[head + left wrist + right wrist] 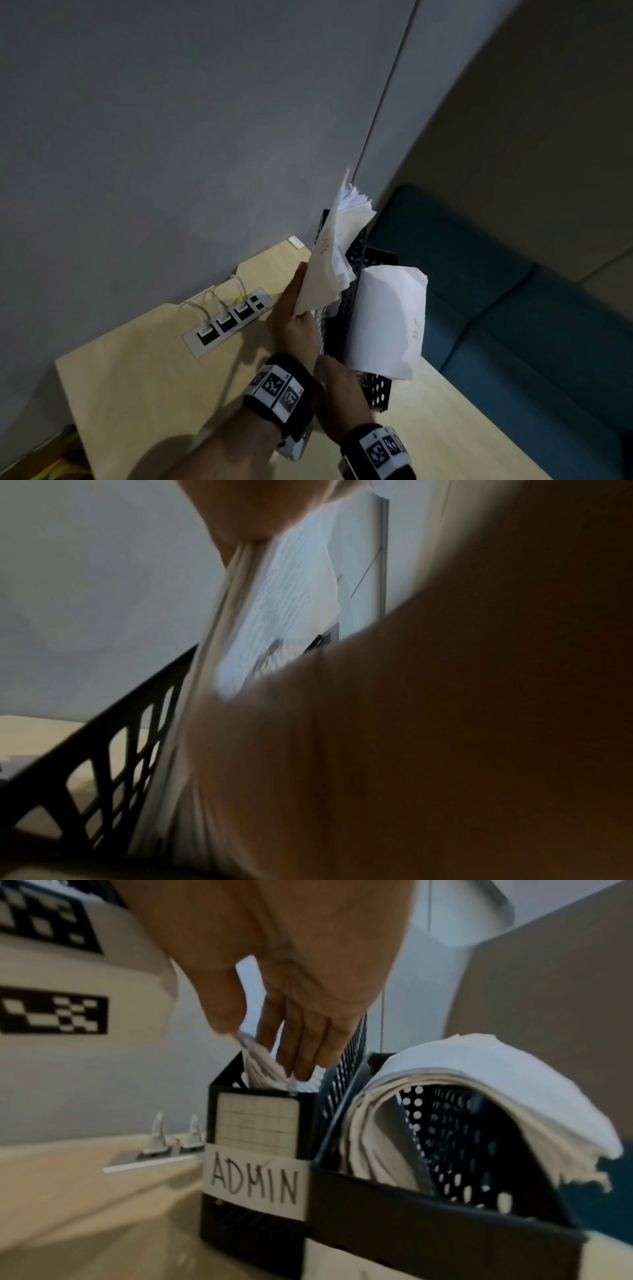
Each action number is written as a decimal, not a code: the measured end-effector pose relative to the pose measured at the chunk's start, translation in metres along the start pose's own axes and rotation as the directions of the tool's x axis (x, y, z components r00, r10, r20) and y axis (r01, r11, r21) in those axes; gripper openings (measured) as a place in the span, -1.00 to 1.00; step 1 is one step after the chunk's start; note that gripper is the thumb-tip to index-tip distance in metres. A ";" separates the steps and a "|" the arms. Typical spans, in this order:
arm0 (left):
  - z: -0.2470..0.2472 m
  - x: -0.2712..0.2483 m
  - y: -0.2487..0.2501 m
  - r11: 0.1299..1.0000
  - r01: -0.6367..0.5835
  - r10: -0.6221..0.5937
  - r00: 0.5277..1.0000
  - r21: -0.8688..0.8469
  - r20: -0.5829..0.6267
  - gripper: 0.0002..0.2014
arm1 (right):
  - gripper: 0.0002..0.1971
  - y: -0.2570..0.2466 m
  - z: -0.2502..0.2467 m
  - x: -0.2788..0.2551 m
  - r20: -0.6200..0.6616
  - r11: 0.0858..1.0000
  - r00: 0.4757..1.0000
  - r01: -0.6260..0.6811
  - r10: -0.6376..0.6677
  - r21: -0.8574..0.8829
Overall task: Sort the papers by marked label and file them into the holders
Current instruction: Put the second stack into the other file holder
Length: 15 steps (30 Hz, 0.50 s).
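Desk corner: both holders already stuffed; left hand (294, 317) pinches papers (329, 267) above ADMIN holder (255, 1164), right hand (301, 993) fingers straight, tucking sheets.

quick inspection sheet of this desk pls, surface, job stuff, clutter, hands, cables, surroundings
surface: pale wooden desk, lit dimly.
job's things: two black perforated holders side by side; the left holder is labelled ADMIN, the right holder has a label that is cut off. A stack of papers droops over the right holder's rim. A sheaf of papers stands in the ADMIN holder.
clutter: nothing seen.
hands: left hand grips the sheaf; right hand has fingers reaching down into the ADMIN holder's papers.
cables: white plugs in a socket panel set in the desk.
surroundings: grey wall, teal seat.
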<state>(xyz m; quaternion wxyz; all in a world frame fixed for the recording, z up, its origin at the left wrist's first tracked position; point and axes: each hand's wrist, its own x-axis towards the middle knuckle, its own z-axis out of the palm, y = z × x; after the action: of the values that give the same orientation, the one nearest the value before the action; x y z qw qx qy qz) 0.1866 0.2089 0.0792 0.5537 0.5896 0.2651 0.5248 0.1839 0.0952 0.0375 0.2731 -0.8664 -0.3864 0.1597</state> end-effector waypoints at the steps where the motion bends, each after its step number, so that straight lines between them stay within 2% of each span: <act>1: 0.001 -0.001 -0.002 0.999 0.036 -0.035 0.999 -0.030 0.036 -0.54 | -0.82 0.002 -0.002 -0.001 0.056 0.994 0.998 -0.008 0.015 -0.111; 3: 0.002 -0.004 -0.006 0.998 0.061 -0.062 0.990 0.014 0.124 -0.54 | -0.76 0.005 -0.006 -0.002 0.095 0.971 0.994 -0.025 0.049 -0.238; 4: 0.001 -0.006 -0.008 0.996 0.044 -0.056 0.984 0.074 0.169 -0.57 | -0.76 0.007 -0.005 -0.001 0.072 0.969 0.997 -0.018 0.037 -0.247; 7: -0.008 -0.012 -0.015 0.927 -0.107 0.011 0.966 0.360 0.258 -0.59 | -0.82 0.010 -0.002 0.002 0.041 0.966 0.997 -0.051 0.063 -0.253; 8: -0.010 -0.013 -0.017 0.903 -0.103 -0.017 0.961 0.418 0.275 -0.58 | -0.84 0.012 0.000 0.004 0.018 0.965 0.998 -0.056 0.063 -0.256; 10: -0.012 -0.015 -0.012 0.900 -0.001 -0.149 0.939 0.435 0.309 -0.54 | -0.88 0.013 0.001 0.008 0.006 0.956 0.998 -0.052 0.056 -0.289; 12: -0.012 -0.020 -0.010 0.872 0.010 -0.212 0.909 0.489 0.359 -0.46 | -0.90 0.012 0.004 0.008 0.028 0.943 0.998 -0.044 0.056 -0.331; 15: -0.018 -0.028 -0.011 0.841 0.033 -0.324 0.830 0.540 0.454 -0.25 | -0.83 0.019 0.020 0.001 0.078 0.940 0.997 0.021 0.007 -0.341</act>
<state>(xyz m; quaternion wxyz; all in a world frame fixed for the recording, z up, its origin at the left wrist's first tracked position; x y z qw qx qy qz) 0.1646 0.1929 0.0573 0.4769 0.8071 0.2875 0.1964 0.1857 0.0923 0.0099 0.1038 -0.8923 -0.4217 0.1231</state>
